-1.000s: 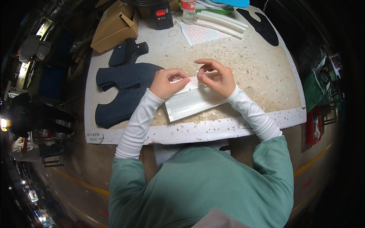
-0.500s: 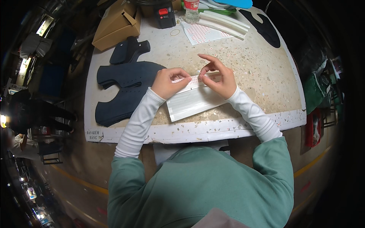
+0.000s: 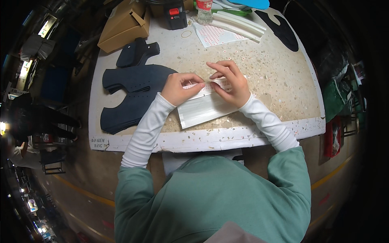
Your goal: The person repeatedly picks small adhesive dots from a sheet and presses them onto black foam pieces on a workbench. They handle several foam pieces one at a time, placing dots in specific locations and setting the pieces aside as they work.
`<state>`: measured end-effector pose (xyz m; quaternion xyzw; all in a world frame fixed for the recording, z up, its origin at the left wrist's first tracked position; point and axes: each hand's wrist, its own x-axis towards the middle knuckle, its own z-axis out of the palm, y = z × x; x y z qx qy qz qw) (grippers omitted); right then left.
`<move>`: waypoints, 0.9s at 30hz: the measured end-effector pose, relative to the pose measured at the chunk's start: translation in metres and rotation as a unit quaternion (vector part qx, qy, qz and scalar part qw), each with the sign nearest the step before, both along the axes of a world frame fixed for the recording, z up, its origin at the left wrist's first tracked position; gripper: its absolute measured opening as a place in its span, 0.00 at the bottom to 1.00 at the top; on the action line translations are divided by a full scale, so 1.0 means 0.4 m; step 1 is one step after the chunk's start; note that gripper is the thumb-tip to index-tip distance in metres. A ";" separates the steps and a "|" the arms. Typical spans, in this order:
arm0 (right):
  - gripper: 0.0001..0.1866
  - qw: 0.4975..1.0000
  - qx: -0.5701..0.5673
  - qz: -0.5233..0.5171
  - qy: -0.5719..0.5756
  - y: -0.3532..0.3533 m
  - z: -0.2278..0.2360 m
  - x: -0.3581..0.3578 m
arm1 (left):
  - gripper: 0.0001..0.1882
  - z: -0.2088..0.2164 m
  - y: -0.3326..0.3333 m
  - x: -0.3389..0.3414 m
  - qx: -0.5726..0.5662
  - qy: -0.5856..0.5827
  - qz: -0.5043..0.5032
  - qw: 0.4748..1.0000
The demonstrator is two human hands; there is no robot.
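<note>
A white sheet of small red-marked stickers (image 3: 206, 110) lies at a slant near the table's front edge, its lower part plain and glossy. My left hand (image 3: 177, 88) grips the sheet's upper edge, thumb on top and fingers curled behind it. My right hand (image 3: 236, 88) is bent over the sticker rows, thumb and a finger drawn close together beside the left thumb. The right index finger is raised. Whatever sits between the right fingertips is too small to make out. Left of the sheet, stacked dark navy shoe-upper pieces (image 3: 129, 95) lie close to my left wrist.
Smaller dark pieces (image 3: 135, 54) lie behind the stack, near a cardboard box (image 3: 123, 30). Along the back are a black device with a red button (image 3: 175, 18), a bottle (image 3: 204, 14), another sticker sheet (image 3: 219, 35) and white strips (image 3: 239, 26). A black cut piece (image 3: 281, 32) lies far right.
My right hand has shifted slightly left and its fingers have moved, the index dropping a little lower. My left hand and the sheet stay nearly in place.
</note>
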<state>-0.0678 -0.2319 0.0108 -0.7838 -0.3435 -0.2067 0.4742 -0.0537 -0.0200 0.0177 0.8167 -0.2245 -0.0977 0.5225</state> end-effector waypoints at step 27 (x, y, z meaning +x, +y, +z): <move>0.31 0.998 0.046 -0.029 0.032 0.007 -0.009 -0.009 | 0.09 -0.007 0.003 0.003 -0.016 0.001 0.000 1.000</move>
